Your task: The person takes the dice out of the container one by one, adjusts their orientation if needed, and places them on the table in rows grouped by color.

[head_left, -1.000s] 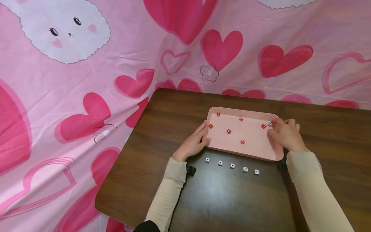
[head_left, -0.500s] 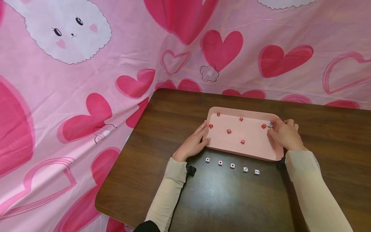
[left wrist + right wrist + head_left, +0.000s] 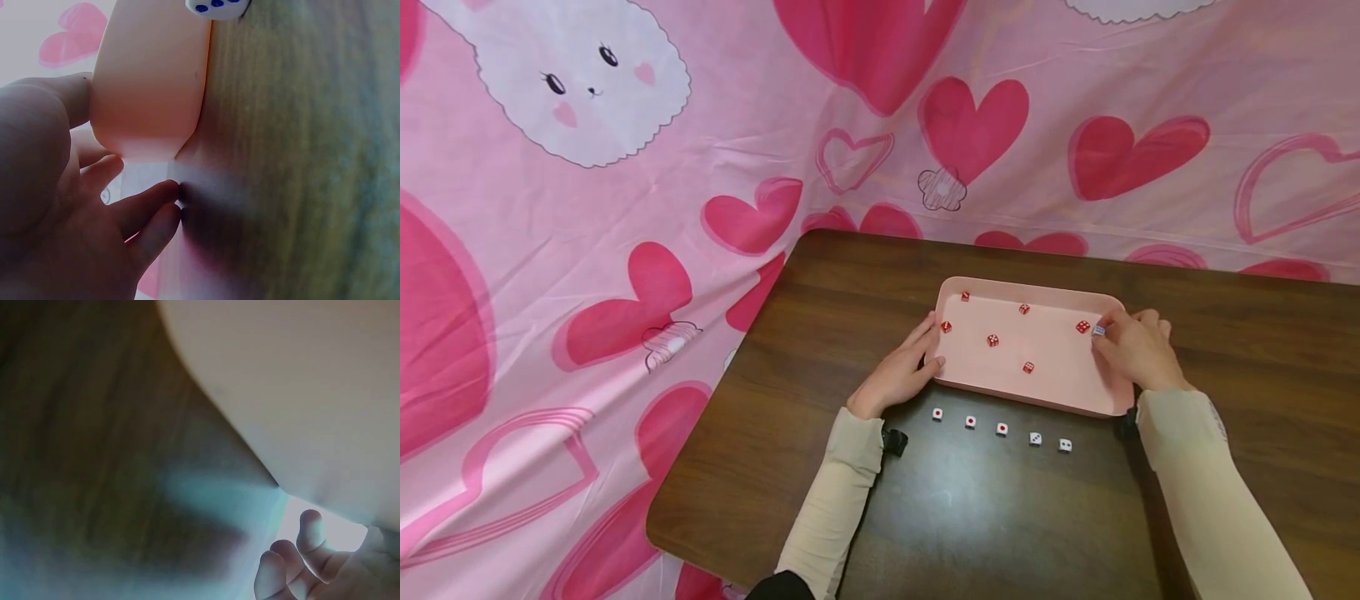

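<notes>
A pink rectangular tray [image 3: 1060, 383] lies on the brown table, with several red dice [image 3: 992, 340] scattered inside. My left hand [image 3: 891, 377] holds the tray's left end, thumb over the near corner of the rim and fingers along the outside. In the left wrist view, two fingertips touch the tabletop beside the tray wall [image 3: 150, 81]. At the tray's right end my right hand [image 3: 1138, 346] reaches over the rim. Thumb and forefinger pinch a white die [image 3: 1099, 331] with blue pips, right beside a red die [image 3: 1082, 327]. The right wrist view hides that pinch behind the tray.
On the table in front of the tray, several white dice stand in a spaced row, from the leftmost white die [image 3: 937, 414] to the rightmost white die [image 3: 1065, 446]. A pink heart-printed cloth [image 3: 865, 108] hangs behind and left of the table [image 3: 760, 400].
The white die in my right fingers has turned and shifted slightly towards me. My left hand, the tray and the other dice stay where they were.
</notes>
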Available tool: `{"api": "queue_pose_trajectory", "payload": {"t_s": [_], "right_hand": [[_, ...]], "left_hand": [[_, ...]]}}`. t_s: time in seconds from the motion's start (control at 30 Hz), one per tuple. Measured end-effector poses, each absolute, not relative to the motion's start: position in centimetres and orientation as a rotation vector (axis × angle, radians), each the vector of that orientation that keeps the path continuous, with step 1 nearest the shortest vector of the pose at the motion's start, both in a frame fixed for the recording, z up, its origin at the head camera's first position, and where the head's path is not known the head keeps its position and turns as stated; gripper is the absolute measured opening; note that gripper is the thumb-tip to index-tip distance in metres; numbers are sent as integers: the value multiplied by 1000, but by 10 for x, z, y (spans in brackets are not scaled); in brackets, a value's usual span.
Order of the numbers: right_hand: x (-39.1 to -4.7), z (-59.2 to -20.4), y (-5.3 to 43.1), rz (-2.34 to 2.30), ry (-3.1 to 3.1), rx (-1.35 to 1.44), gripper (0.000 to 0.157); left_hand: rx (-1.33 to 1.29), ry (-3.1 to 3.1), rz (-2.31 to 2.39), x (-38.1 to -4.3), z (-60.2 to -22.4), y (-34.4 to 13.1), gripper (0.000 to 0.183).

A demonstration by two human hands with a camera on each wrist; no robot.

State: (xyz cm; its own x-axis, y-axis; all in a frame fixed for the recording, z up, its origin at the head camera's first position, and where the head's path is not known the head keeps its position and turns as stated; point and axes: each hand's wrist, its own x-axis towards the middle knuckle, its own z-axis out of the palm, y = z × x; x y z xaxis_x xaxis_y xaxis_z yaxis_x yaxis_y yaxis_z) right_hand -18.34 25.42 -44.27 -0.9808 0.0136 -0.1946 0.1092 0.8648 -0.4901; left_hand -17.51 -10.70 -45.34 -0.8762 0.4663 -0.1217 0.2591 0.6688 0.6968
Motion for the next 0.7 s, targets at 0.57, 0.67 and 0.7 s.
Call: {"api": "queue_pose_trajectory", "payload": {"t_s": [0.57,0.67,0.7], "right_hand": [[-182,-441,255,-770,2827,85,34],[-182,-441,255,-774,2827,83,33],[-181,-441,255,-779,2825,84,34]], "left_hand": [[579,2597,1016,-176,-455,-106,65],[577,2598,1016,-176,-455,-106,65],[578,2599,1016,-177,-455,-106,65]]}}
